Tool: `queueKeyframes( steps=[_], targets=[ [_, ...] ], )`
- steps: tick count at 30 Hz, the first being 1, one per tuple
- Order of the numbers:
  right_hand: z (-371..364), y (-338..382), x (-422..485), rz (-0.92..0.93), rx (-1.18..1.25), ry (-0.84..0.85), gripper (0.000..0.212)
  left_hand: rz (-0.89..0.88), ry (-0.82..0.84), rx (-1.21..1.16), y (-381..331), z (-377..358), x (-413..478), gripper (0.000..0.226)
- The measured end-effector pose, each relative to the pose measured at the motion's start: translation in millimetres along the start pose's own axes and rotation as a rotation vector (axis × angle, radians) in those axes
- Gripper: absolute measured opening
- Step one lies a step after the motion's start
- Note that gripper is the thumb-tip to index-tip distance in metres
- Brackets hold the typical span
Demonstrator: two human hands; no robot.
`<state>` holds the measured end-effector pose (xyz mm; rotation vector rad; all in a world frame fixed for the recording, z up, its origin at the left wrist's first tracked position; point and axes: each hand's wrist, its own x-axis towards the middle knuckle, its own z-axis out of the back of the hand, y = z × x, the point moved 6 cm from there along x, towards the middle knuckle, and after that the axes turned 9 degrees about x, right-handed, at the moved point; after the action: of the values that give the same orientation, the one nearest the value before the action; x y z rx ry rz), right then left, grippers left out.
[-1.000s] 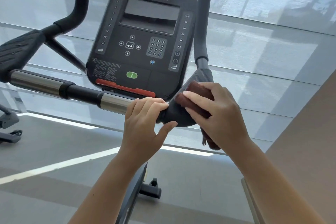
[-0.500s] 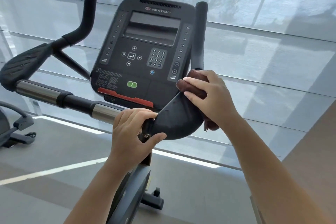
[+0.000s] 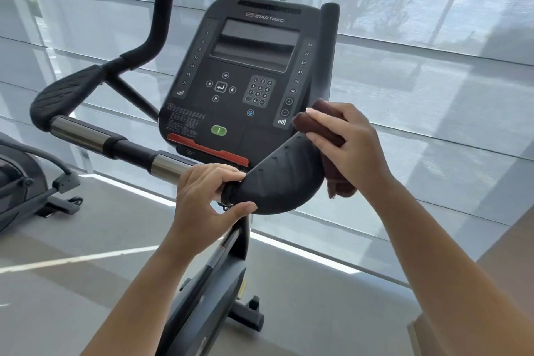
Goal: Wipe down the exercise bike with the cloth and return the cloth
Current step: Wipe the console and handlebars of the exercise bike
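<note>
Wiping step: my right hand (image 3: 352, 147) grips the bunched cloth (image 3: 323, 131) against the top end of the right pad (image 3: 283, 179) on the bike (image 3: 208, 298), just beside the console (image 3: 245, 81). My left hand (image 3: 202, 196) curls round the bar (image 3: 127, 150) at the pad joint. Next, I'd guess, a firm drag along the pad or the upright grip. No container in view, so I can't tell where the cloth goes back.

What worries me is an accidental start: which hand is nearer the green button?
Left. The left hand grips the handlebar just below the green button; the right hand presses the cloth on the armrest pad, farther off to the button's right.
</note>
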<state>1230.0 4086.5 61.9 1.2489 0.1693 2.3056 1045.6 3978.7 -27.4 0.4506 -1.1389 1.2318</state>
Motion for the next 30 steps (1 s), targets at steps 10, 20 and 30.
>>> queueKeyframes(
  steps=[10, 20, 30],
  targets=[
    [-15, 21, -43, -0.063, -0.065, -0.135, 0.031, -0.029, -0.024, -0.027, 4, 0, 1, 0.045],
    [-2, -9, -20, -0.090, 0.045, -0.225, 0.032, -0.048, -0.022, 0.006, 5, -2, 1, 0.054],
    [-15, 3, -62, -0.108, 0.194, -0.364, 0.030, -0.063, -0.044, 0.021, 4, -2, 1, 0.051]
  ],
)
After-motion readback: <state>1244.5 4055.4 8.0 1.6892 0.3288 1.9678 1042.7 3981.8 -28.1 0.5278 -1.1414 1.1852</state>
